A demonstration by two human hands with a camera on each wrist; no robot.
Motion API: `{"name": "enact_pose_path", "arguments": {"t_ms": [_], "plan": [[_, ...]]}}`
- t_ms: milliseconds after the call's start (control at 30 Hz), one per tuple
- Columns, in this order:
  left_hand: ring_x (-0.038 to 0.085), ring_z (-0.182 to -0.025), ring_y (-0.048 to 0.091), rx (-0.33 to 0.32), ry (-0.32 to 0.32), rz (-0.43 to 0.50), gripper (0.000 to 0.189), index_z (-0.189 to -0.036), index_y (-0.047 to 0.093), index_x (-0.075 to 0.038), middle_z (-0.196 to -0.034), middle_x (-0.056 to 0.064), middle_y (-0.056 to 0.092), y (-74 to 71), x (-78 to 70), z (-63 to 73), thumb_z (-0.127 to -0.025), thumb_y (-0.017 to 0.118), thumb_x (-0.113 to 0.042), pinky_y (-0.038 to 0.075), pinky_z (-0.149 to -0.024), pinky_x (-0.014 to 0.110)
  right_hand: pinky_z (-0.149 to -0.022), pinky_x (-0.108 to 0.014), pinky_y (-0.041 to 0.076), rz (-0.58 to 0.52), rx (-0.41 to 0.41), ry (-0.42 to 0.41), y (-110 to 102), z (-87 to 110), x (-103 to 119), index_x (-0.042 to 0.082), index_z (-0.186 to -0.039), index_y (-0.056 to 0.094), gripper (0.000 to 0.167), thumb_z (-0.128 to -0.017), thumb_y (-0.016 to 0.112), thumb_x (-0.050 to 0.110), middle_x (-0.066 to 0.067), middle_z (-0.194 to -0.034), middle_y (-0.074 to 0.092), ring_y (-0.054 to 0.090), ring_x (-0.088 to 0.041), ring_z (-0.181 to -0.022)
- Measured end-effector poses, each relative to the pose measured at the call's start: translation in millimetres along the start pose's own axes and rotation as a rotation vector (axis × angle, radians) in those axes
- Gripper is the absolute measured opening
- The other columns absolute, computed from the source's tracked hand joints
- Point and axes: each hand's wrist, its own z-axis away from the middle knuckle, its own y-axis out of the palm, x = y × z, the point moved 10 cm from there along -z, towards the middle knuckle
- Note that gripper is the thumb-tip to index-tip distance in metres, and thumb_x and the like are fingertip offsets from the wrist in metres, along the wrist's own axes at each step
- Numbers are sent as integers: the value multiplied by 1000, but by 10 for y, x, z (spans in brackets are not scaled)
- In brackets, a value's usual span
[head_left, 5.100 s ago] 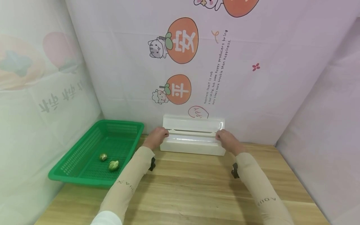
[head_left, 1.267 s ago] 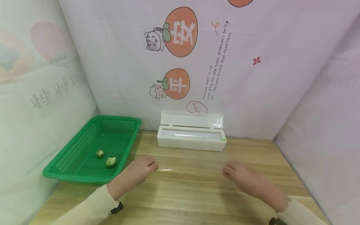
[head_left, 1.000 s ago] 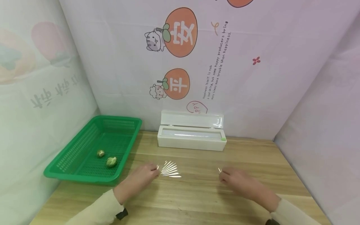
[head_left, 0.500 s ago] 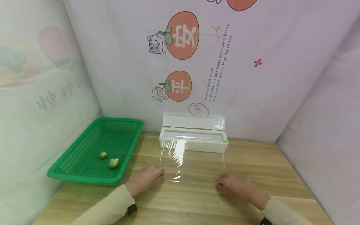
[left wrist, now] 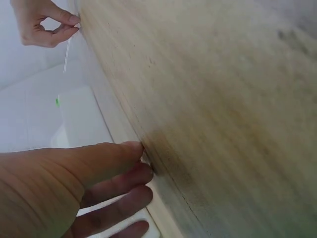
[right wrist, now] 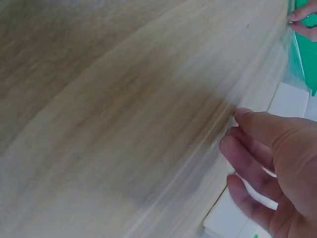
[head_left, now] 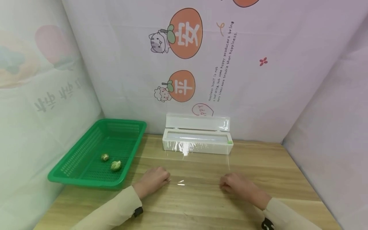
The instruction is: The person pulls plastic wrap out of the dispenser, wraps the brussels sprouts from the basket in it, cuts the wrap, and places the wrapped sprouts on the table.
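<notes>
Between left hand (head_left: 154, 180) and right hand (head_left: 240, 187), clear film (head_left: 195, 169) in each one's pinch

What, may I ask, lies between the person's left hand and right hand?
Clear film runs from the left hand to the right hand, with the wooden table showing through it; its glints show in the head view.
</notes>
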Motion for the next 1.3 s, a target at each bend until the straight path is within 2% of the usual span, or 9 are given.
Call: {"name": "enact_pose_path", "arguments": {"t_ms": [167, 333, 533, 800, 967, 1033, 1200, 1300], "plan": [[12, -65, 61, -8, 3, -62, 12, -82, 75, -16, -77, -1, 69, 9, -14, -6, -91, 82, -19, 47, -54, 23, -61, -20, 54, -5, 2, 26, 6, 24, -49, 18, -83, 72, 16, -90, 82, 7, 8, -80, 70, 57, 1, -72], [13, -68, 63, 12, -7, -34, 10, -83, 75, -17, -79, -1, 70, 48, 4, 26, -91, 81, -16, 50, -56, 23, -59, -18, 49, -55, 11, 75, 62, 88, -141, 20, -83, 71, 14, -92, 80, 12, 12, -79, 65, 50, 5, -70], [13, -67, 63, 14, -31, -18, 12, -81, 75, -15, -78, -1, 69, 59, 32, 40, -93, 79, -17, 49, -54, 23, -60, -19, 49, -151, 12, 176, 114, 166, -336, 23, -85, 70, 13, -93, 79, 19, 16, -79, 62, 51, 6, -70], [8, -60, 52, 2, -59, -17, 23, -73, 67, -15, -71, -3, 64, 40, 87, 24, -93, 79, -17, 43, -50, 25, -61, -19, 51, -199, -12, 228, 59, 174, -470, 23, -84, 71, 13, -91, 81, 16, 15, -78, 64, 52, 5, -70], [4, -58, 46, -11, -58, 10, 23, -73, 67, -14, -69, -3, 62, -81, 51, 29, -92, 80, -14, 40, -49, 22, -62, -19, 54, -214, -32, 217, -18, 173, -470, 19, -84, 71, 14, -87, 84, 13, 12, -78, 68, 55, 4, -70], [4, -59, 47, -9, -55, 23, 20, -76, 68, -13, -71, -3, 63, -143, 23, 29, -91, 81, -14, 41, -50, 20, -63, -19, 55, -220, -31, 218, -29, 178, -466, 19, -84, 71, 15, -86, 84, 12, 11, -79, 68, 56, 4, -71], [12, -70, 64, -2, -43, 45, 9, -91, 74, -9, -85, 2, 73, -314, -55, 21, -91, 81, -14, 56, -59, 24, -63, -19, 56, -230, -31, 214, -25, 185, -456, 18, -84, 71, 16, -86, 85, 11, 9, -79, 69, 57, 5, -71], [21, -84, 74, 0, -45, 61, 16, -104, 76, -5, -98, 7, 77, -441, -83, 13, -91, 80, -14, 63, -68, 32, -62, -19, 55, -240, -31, 219, -18, 186, -468, 18, -83, 71, 16, -86, 85, 11, 9, -78, 68, 56, 5, -70]]}}
